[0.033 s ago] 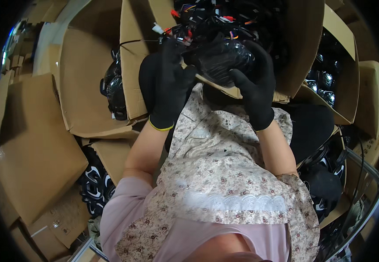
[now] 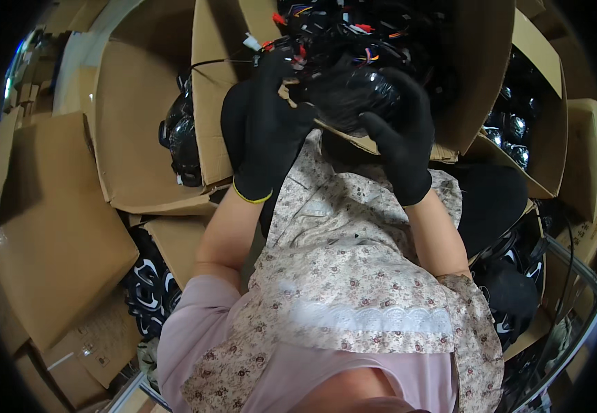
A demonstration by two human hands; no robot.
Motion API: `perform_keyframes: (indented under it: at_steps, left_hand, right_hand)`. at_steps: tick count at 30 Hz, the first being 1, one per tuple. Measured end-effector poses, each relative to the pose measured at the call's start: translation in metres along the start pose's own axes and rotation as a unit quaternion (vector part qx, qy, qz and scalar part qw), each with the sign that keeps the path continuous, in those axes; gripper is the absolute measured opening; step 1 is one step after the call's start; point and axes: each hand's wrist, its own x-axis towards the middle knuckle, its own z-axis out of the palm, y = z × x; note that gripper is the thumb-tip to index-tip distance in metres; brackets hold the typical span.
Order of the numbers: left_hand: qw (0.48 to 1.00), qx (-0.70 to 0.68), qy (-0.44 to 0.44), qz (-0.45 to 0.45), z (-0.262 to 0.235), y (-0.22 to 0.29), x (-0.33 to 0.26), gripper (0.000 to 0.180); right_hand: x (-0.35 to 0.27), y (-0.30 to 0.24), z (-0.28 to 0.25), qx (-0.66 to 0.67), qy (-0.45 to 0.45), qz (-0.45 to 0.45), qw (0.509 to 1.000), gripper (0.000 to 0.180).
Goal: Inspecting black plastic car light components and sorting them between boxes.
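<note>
A black, glossy, rounded housing (image 2: 345, 96) hangs over the near edge of a cardboard box, blurred and seemingly wrapped in clear film. My right hand (image 2: 407, 134), in a black glove, curls round its right side with the thumb across its front. On the left side, my left hand (image 2: 265, 131), in a black glove with a yellow cuff edge, has its thumb and raised fingers at the housing's edge; its fingertips are partly lost among dark wiring. A white connector (image 2: 252, 43) on a black cable lies beside those fingertips.
Ahead, the large open box (image 2: 477, 82) holds many black parts with coloured wires and red and white plugs. Another open box (image 2: 133, 124) at left contains glossy black parts (image 2: 186, 148). Wrapped parts (image 2: 515, 127) fill a box at right. A metal frame (image 2: 577, 265) stands lower right.
The housing is blurred and slightly turned between my hands. My left hand has shifted a little to the right; my right hand is almost still.
</note>
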Motion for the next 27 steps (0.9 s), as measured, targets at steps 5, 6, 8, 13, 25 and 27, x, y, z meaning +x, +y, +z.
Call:
perform_keyframes:
  at_steps: [5,6,8,13,25,27]
  left_hand:
    - [0.984,-0.051,-0.152,-0.081,-0.012,0.018,0.016,0.055]
    - [0.984,-0.050,-0.149,-0.085,-0.011,0.015,0.014,0.055]
    - [0.990,-0.005,-0.138,-0.015,-0.009,0.010,0.009,0.055]
    - [0.988,-0.042,-0.108,-0.101,0.001,0.011,-0.006,0.052]
    - [0.979,-0.022,-0.123,0.162,-0.023,-0.011,-0.001,0.042]
    - [0.978,-0.057,-0.111,0.167,-0.022,-0.013,-0.003,0.042]
  right_hand:
    - [-0.007,0.004,0.005,-0.140,-0.044,-0.116,0.982,0.042]
    - [-0.008,0.004,0.006,-0.067,-0.041,-0.070,0.994,0.036]
    - [-0.006,0.005,0.005,-0.122,-0.058,-0.105,0.985,0.031]
    - [-0.013,0.001,0.015,-0.152,-0.004,-0.087,0.984,0.022]
    - [-0.006,-0.007,0.010,-0.268,-0.082,-0.322,0.904,0.039]
    - [-0.005,-0.008,0.011,-0.279,-0.084,-0.326,0.900,0.039]
